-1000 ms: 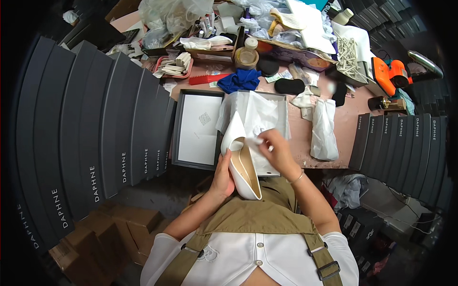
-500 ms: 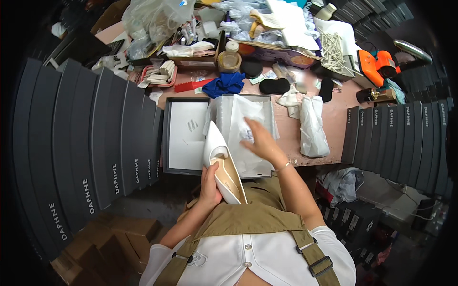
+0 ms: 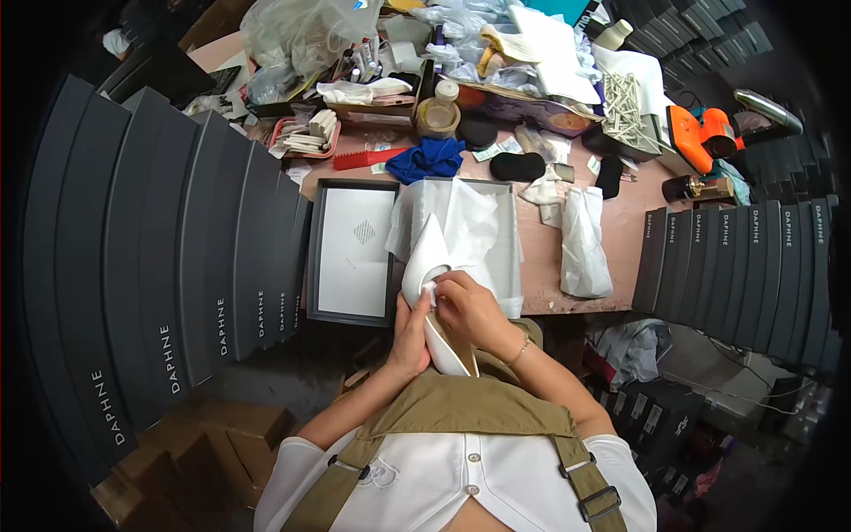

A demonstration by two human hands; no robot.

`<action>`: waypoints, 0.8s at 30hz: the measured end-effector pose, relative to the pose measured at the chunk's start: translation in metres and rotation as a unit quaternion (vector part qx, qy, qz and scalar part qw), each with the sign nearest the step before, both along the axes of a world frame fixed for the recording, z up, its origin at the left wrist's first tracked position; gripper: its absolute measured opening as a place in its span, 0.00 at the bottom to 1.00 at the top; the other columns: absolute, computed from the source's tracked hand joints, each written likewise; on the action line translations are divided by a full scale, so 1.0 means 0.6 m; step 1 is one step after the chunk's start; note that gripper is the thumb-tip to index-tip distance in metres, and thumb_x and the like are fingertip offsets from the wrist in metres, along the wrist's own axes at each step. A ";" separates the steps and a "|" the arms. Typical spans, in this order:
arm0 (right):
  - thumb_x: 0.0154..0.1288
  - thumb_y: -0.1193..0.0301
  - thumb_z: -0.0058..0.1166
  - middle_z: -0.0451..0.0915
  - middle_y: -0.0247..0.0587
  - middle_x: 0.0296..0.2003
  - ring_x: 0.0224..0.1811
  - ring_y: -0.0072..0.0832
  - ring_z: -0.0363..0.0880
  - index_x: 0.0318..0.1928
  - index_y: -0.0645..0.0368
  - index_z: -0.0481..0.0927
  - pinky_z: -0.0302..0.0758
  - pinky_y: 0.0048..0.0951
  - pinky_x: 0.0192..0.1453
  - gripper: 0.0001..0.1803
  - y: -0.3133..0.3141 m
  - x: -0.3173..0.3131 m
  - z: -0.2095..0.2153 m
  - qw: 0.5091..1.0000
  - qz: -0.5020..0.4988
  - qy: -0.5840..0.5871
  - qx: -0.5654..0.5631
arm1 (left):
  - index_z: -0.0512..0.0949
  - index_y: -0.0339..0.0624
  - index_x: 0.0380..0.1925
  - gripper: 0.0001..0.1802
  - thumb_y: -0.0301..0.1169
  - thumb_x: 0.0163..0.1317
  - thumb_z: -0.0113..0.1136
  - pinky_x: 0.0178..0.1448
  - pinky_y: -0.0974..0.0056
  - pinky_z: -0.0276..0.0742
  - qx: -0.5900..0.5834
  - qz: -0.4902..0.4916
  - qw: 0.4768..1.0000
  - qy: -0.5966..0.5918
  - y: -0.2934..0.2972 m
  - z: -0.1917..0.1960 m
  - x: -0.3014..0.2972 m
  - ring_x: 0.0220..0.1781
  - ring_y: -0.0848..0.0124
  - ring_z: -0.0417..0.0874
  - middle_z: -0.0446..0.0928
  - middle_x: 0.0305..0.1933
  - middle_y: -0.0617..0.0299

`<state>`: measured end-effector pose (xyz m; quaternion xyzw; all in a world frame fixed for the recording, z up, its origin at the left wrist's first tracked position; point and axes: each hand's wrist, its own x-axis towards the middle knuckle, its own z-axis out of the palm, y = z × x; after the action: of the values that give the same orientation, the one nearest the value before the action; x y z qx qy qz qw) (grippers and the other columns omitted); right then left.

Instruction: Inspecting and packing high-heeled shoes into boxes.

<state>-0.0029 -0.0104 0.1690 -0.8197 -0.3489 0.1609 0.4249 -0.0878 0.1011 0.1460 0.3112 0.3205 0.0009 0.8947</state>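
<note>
Nearest, both hands hold a white pointed shoe just off the near edge of the table, toe pointing far toward the box. The left hand is wrapped around the shoe's side from the left, fingers curled against it. The right hand is cupped over the shoe's opening, its fingertips pinching what looks like a small white wad at the mouth; what the wad is cannot be told.

To do this well, I judge the left hand should grip by the sole and side rather than squeeze the upper, while the right works the white stuff in with fingertips only, so the leather neither creases nor marks.

Just beyond lies the open box, lined with loose white tissue that bunches up right where the toe points and could catch it. Touching the box on the left lies its lid, inside up. To the right of the box lies a white bag, near but apart.

Left and right stand rows of dark boxes, hemming in the working space. Farther off, a blue cloth, a red comb, a tape roll and an orange tool sit among clutter.
</note>
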 end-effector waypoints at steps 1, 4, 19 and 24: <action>0.52 0.78 0.59 0.77 0.49 0.41 0.36 0.46 0.79 0.39 0.63 0.76 0.77 0.36 0.40 0.12 0.005 -0.003 0.000 0.999 -0.015 -0.021 -0.028 | 0.60 0.41 0.59 0.24 0.40 0.70 0.52 0.62 0.63 0.68 -0.010 -0.004 1.000 0.011 -0.005 -0.004 -0.002 0.59 0.68 0.69 0.67 0.58 0.57; 0.52 0.77 0.59 0.76 0.48 0.36 0.35 0.47 0.78 0.36 0.62 0.75 0.76 0.38 0.38 0.10 0.010 -0.011 0.004 0.994 0.001 -0.064 -0.092 | 0.58 0.44 0.61 0.25 0.38 0.70 0.52 0.63 0.63 0.66 -0.017 -0.013 1.000 0.014 -0.011 -0.025 -0.011 0.61 0.68 0.68 0.66 0.59 0.57; 0.52 0.79 0.60 0.76 0.44 0.32 0.33 0.41 0.77 0.36 0.60 0.76 0.74 0.36 0.36 0.10 -0.013 -0.022 0.024 0.993 -0.068 -0.084 -0.053 | 0.58 0.44 0.60 0.23 0.34 0.69 0.52 0.60 0.63 0.68 -0.050 -0.045 0.997 -0.030 -0.008 -0.008 -0.009 0.58 0.69 0.69 0.66 0.56 0.58; 0.50 0.75 0.63 0.77 0.43 0.28 0.31 0.41 0.77 0.37 0.60 0.77 0.74 0.37 0.35 0.13 -0.013 -0.014 0.032 0.984 -0.160 -0.081 -0.019 | 0.59 0.44 0.59 0.23 0.31 0.66 0.51 0.58 0.64 0.69 -0.020 -0.058 0.996 -0.060 -0.004 -0.008 -0.007 0.55 0.70 0.70 0.67 0.54 0.59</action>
<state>-0.0113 -0.0181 0.1882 -0.8829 -0.2436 0.0307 0.4003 -0.0919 0.0989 0.1414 0.3105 0.2473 -0.0386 0.9170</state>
